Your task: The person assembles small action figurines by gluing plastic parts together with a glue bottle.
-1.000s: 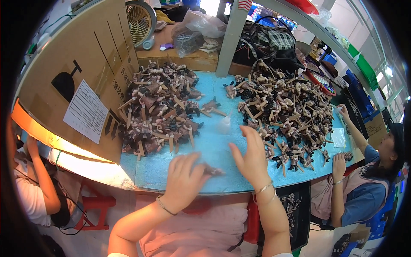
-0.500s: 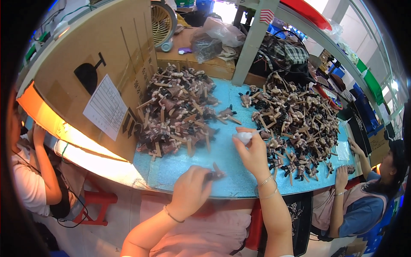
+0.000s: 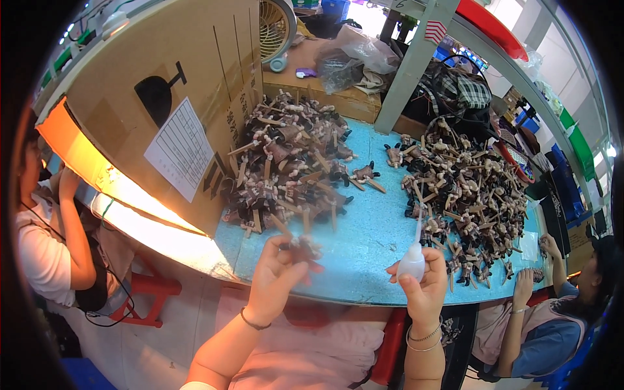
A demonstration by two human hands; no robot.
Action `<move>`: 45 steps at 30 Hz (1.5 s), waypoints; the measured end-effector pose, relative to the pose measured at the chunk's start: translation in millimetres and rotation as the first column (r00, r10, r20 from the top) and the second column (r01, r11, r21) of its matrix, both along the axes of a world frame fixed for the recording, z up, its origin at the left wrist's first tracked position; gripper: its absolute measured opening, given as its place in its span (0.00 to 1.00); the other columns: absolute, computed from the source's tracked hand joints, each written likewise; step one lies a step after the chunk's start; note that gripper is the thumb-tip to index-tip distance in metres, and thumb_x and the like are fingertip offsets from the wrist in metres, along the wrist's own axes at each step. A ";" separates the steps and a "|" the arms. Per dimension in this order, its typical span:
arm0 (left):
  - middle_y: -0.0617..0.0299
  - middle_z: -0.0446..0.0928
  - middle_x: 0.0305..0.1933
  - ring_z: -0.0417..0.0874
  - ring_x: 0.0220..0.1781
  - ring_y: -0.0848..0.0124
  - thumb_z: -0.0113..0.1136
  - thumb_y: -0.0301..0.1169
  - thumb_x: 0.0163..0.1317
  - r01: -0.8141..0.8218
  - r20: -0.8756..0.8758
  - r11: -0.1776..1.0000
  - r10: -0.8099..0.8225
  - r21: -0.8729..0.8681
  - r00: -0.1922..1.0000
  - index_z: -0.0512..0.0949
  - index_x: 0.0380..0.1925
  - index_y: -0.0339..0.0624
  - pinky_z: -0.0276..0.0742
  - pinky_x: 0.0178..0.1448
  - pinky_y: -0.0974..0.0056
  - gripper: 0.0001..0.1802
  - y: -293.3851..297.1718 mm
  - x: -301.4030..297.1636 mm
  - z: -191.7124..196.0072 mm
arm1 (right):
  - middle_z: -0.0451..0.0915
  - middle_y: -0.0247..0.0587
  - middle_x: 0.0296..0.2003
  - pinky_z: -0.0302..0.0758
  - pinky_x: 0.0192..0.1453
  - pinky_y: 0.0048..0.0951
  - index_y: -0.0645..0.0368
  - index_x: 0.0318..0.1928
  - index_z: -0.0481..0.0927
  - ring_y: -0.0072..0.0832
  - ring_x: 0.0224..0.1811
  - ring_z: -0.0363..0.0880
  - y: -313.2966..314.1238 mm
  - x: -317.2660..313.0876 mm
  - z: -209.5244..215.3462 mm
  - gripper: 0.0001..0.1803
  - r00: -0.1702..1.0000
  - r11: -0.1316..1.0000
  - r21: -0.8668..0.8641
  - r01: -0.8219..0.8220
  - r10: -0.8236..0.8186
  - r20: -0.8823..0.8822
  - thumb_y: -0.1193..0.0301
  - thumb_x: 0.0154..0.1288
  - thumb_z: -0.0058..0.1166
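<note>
At the left, a cardboard box (image 3: 156, 114) stood beside the left pile (image 3: 292, 162) of small brown figurines. Just beyond that pile's near edge, the left hand (image 3: 273, 278) had its fingers closed on one figurine (image 3: 303, 248), raised over the blue tabletop (image 3: 364, 234) (it was blurred, so its body's long axis could not be told). A flat tan piece at its top pointed far and left. To the right, the right hand (image 3: 427, 281) gripped a white squeeze bottle (image 3: 411, 262) between thumb and fingers. The bottle's long axis ran near to far, its thin nozzle (image 3: 418, 226) pointing far and slightly right, away from the figurine, which lay left of it and well apart. Farther right spread the right pile (image 3: 474, 188).
</note>
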State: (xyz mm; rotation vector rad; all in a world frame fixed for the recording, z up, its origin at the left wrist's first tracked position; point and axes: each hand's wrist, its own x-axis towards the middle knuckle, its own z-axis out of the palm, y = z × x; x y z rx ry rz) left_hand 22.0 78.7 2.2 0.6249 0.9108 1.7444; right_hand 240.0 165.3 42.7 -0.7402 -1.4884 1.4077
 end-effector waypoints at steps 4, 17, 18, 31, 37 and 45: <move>0.49 0.76 0.45 0.81 0.42 0.63 0.51 0.21 0.57 -0.015 -0.014 1.000 0.014 -0.005 1.000 0.58 0.52 0.40 0.74 0.37 0.67 0.23 4.1 -5.0 -7.6 | 0.80 0.46 0.36 0.76 0.43 0.22 0.63 0.47 0.62 0.26 0.39 0.80 -5.3 -6.2 -1.2 0.21 0.997 0.998 -0.016 -0.067 0.067 0.047 0.79 0.57 0.58; 0.51 0.73 0.53 0.79 0.46 0.67 0.50 0.22 0.61 0.202 0.183 0.976 -0.186 -0.075 0.965 0.61 0.57 0.38 0.74 0.41 0.69 0.23 2.1 -10.0 -0.7 | 0.78 0.47 0.38 0.78 0.39 0.23 0.65 0.46 0.64 0.29 0.39 0.81 -12.4 -27.7 -7.7 0.18 0.987 0.982 -0.113 -0.148 0.155 0.049 0.78 0.59 0.56; 0.49 0.73 0.53 0.80 0.45 0.67 0.49 0.21 0.62 0.186 0.297 0.979 -0.155 -0.080 0.942 0.60 0.58 0.38 0.74 0.39 0.69 0.23 1.5 -9.1 -1.0 | 0.78 0.47 0.38 0.78 0.39 0.23 0.65 0.46 0.64 0.29 0.39 0.81 -12.0 -27.3 -8.0 0.18 0.986 0.982 -0.114 -0.150 0.157 0.050 0.78 0.59 0.56; 0.53 0.75 0.52 0.76 0.55 0.64 0.50 0.26 0.65 0.051 0.288 0.991 -0.012 -0.127 0.958 0.68 0.49 0.37 0.77 0.43 0.68 0.13 -9.7 -8.3 5.1 | 0.76 0.38 0.31 0.71 0.28 0.16 0.63 0.40 0.68 0.20 0.26 0.74 -4.1 -13.9 -4.1 0.25 0.983 0.992 0.002 0.129 -0.128 -0.129 0.57 0.55 0.63; 0.47 0.75 0.47 0.80 0.47 0.63 0.54 0.18 0.58 -0.156 -0.478 0.978 0.204 0.140 0.854 0.69 0.45 0.34 0.79 0.47 0.65 0.14 -16.6 -3.2 8.3 | 0.69 0.35 0.29 0.63 0.28 0.18 0.59 0.43 0.67 0.20 0.26 0.66 -10.5 -19.7 15.9 0.27 0.942 0.966 0.093 0.240 -0.208 -0.265 0.52 0.56 0.61; 0.45 0.77 0.45 0.80 0.45 0.53 0.63 0.22 0.52 -0.063 -0.779 0.802 0.593 0.594 0.205 0.68 0.38 0.39 0.79 0.47 0.57 0.15 -20.1 -21.3 23.1 | 0.61 0.31 0.22 0.52 0.25 0.25 0.56 0.34 0.65 0.21 0.20 0.57 -36.8 -10.7 48.0 0.30 0.959 0.736 0.615 0.283 -0.215 -0.183 0.42 0.54 0.57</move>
